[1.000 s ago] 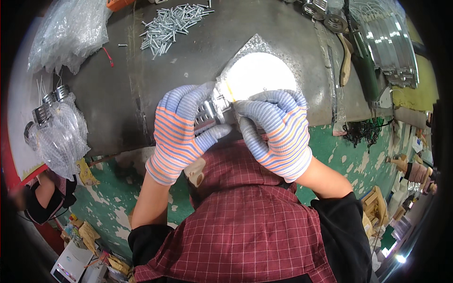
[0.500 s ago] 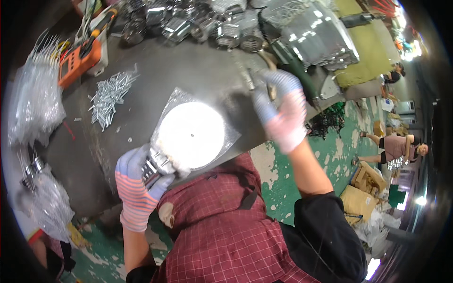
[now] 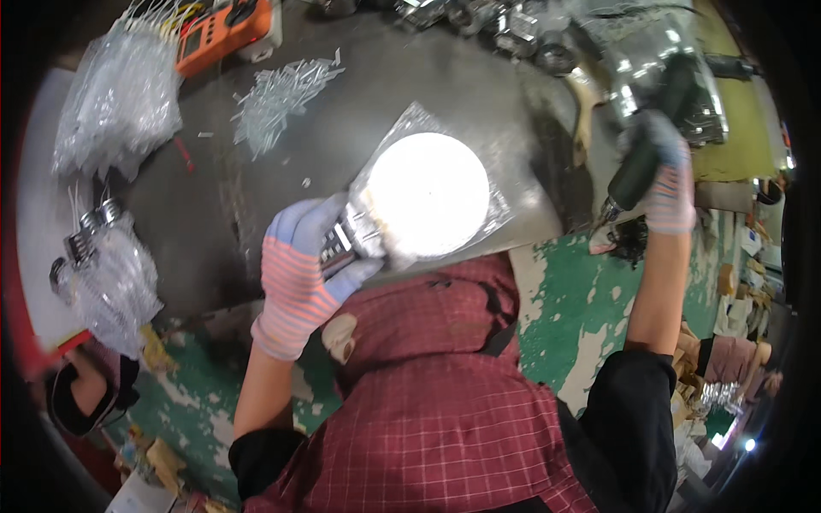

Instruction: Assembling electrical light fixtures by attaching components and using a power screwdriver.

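My left hand [image 3: 304, 265], in a striped glove, grips a small silver metal fitting [image 3: 366, 232] with dark slots, its fingers wrapped round it. This fitting meets the lower left edge of a round, glaring white disc [image 3: 430, 195], which lies on a clear plastic bag [image 3: 505, 215] near the table's front edge. Out to the right, my gloved right hand [image 3: 670, 175] is closed round a dark green electric screwdriver [image 3: 634, 175]. The tool's metal tip slants down to the left, apart from the disc. Motion blurs the right fingers somewhat.
Loose metal pins [image 3: 280, 103] lie at the back left, near an orange meter [image 3: 224, 36]. Plastic-wrapped wired parts [image 3: 120, 103] stand at the left. Shiny metal housings [image 3: 517, 32] line the back. A wooden-looking handle [image 3: 584, 115] lies left of the right hand.
My right hand has moved right from beside the wooden-looking handle and has taken hold of the electric screwdriver. The left hand still holds the fitting. The whole view has shifted.
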Motion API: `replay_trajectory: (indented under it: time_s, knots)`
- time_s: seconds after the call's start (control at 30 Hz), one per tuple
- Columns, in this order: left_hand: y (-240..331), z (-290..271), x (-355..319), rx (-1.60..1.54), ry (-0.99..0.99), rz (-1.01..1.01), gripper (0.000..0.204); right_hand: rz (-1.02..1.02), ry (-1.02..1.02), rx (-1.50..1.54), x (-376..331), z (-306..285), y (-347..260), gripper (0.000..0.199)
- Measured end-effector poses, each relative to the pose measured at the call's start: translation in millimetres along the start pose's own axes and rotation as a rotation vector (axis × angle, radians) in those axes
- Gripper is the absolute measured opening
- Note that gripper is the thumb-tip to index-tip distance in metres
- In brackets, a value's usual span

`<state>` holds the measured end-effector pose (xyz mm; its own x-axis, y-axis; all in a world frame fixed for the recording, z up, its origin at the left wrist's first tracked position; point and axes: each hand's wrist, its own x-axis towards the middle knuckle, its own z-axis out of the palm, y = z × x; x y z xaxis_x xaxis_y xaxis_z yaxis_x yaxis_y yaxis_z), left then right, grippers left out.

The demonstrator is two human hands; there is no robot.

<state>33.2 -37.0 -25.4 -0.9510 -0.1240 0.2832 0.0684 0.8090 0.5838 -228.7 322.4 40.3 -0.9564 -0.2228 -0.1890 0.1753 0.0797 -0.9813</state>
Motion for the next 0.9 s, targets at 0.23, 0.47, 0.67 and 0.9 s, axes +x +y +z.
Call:
replay_trajectory:
  time_s: [0.23, 0.47, 0.67, 0.9]
  knots:
    - [-7, 3, -14, -0.34, -0.008, -0.238, 0.07, 0.06, -0.351, 1.091, -67, 122, 7, 0.032]
    - [-12, -3, -17, -0.132, -0.081, -0.091, 0.078, 0.173, -0.044, 1.233, -72, 164, 42, 0.032]
    - [-7, 0, -16, -0.167, -0.041, -0.189, 0.074, 0.074, 0.044, 1.111, -66, 155, 51, 0.043]
    - [-8, 1, -17, -0.19, -0.03, -0.198, 0.074, 0.057, -0.012, 1.136, -66, 162, 50, 0.04]
